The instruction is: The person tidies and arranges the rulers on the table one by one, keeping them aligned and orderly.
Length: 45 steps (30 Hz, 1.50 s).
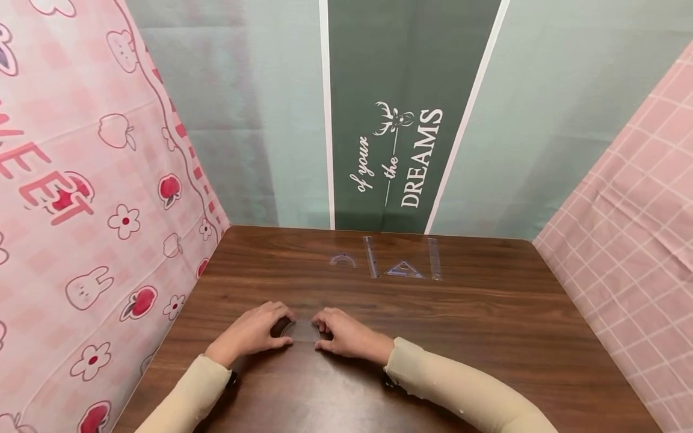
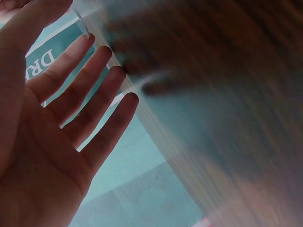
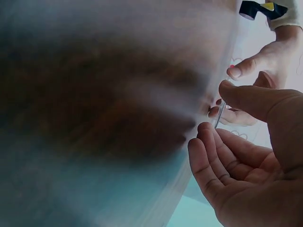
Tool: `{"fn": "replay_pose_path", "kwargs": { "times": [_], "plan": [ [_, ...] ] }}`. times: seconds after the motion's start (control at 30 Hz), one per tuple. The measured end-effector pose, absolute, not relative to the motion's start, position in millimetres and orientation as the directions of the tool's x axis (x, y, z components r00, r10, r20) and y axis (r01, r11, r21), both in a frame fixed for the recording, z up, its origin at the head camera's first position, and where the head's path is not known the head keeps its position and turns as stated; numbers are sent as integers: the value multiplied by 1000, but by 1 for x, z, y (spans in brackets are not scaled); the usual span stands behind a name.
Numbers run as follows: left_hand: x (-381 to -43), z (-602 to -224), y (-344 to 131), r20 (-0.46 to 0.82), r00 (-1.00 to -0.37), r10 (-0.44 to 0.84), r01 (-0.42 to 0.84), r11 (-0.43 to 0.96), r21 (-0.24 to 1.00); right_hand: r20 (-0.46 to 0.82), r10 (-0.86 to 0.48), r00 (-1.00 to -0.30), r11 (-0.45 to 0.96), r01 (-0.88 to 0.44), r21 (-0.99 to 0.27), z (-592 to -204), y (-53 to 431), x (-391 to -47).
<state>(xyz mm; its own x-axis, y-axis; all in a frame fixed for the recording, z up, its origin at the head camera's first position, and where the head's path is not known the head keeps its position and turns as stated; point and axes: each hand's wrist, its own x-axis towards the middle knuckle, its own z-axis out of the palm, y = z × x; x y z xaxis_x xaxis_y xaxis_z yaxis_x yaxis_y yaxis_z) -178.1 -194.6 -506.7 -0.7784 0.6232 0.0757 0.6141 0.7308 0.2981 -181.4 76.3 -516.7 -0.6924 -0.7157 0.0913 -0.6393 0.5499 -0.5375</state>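
Note:
A small clear plastic piece (image 1: pixel 301 331), thin and flat with a straight near edge and a curved left side, is between both hands low over the table. My left hand (image 1: pixel 254 331) holds its left side, with the thumb at the near corner and the fingers at the far edge. In the left wrist view the other fingers of that hand spread out fairly straight. On the right side, my right hand (image 1: pixel 349 334) grips the piece between thumb and fingertips. The right wrist view shows the piece edge-on, and its markings are too faint to read.
Farther back on the brown wooden table (image 1: pixel 487 337) lie a protractor (image 1: pixel 343 260), a clear ruler (image 1: pixel 370 257), a set square (image 1: pixel 404 270) and another ruler (image 1: pixel 435 259). Patterned cloths hang at the left, back and right.

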Motion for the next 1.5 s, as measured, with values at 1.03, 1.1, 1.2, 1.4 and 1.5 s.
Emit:
{"fn": "replay_pose_path", "kwargs": {
  "times": [1.03,1.1,1.2,1.4,1.5],
  "plan": [
    [-172,-510,-195,112,-763,637,644,733,220,50,-708,-704,617,-652,-441,-518,70,-175],
    [-172,-510,-195,111,-763,637,644,733,220,49,-708,-705,620,-652,-437,-518,70,-175],
    [-172,-510,-195,112,-762,637,644,731,224,49,-704,-709,623,-649,-437,-518,70,-175],
    [-172,-508,-195,111,-761,639,645,729,228,50,-700,-712,625,-646,-439,-517,70,-175],
    [-173,-507,-194,102,-764,637,641,731,233,53,-699,-713,627,-648,-433,-518,70,-175]
  ]
}}
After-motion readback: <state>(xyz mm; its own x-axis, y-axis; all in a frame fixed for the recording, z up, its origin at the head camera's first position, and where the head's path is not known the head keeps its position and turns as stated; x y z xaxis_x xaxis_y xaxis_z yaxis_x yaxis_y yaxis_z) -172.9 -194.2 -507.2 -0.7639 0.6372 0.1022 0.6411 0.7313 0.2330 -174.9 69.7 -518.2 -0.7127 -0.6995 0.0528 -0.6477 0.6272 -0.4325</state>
